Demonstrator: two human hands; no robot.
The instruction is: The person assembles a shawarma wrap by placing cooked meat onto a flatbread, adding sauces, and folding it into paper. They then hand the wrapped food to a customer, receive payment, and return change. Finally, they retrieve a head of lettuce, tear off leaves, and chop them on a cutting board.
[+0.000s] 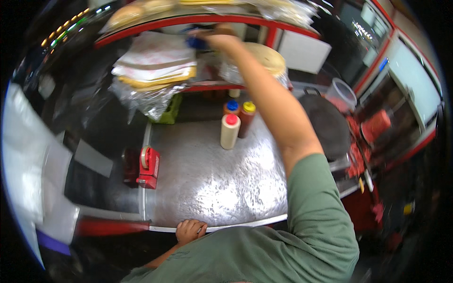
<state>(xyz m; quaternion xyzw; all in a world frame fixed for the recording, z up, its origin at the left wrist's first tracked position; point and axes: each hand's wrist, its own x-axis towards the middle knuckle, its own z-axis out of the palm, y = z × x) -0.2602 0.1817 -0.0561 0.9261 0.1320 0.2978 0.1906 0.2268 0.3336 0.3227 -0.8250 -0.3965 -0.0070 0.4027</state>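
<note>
My right arm stretches far forward to the upper shelf, where my right hand (214, 38) is smeared by motion. Its fingers are beside a dark blue thing (195, 43) too blurred to name, between a stack of printed paper sheets (153, 56) and a stack of flatbreads (264, 57) in clear plastic. My left hand (190, 231) is closed over the front edge of the metal counter (188, 188). Ahead on the counter stand a cream squeeze bottle (229, 134) with a red cap, a brown one (247, 120) with a yellow cap and a blue-capped bottle (231, 107).
A red tape dispenser (149, 167) sits at the counter's left side. On the right are a round dark griddle (325, 125), a clear plastic tub (340, 95) and a red container (376, 126). Bread buns (127, 16) lie on the red-edged top shelf (188, 20).
</note>
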